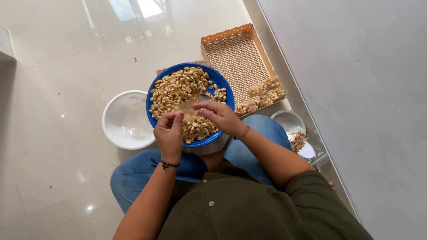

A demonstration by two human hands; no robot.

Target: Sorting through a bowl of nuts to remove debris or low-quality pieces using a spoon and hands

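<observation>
Head view: both hands (193, 122) pinch over blue plate (153, 91) of peanuts (178, 89)

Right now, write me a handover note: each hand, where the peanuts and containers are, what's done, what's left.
Left hand: fingers closed, pinching something small over the round blue plate; what it is cannot be told.
Right hand: fingertips together over the same plate, beside the left.
Pale shelled peanuts heap the plate, held over the lap.
Woven tan rectangular tray, behind: a small batch in its near corner.
White round bowl, left: looks empty.
Small white bowl, right: brown skins beside it.
Left: most of the plate's peanuts.
</observation>
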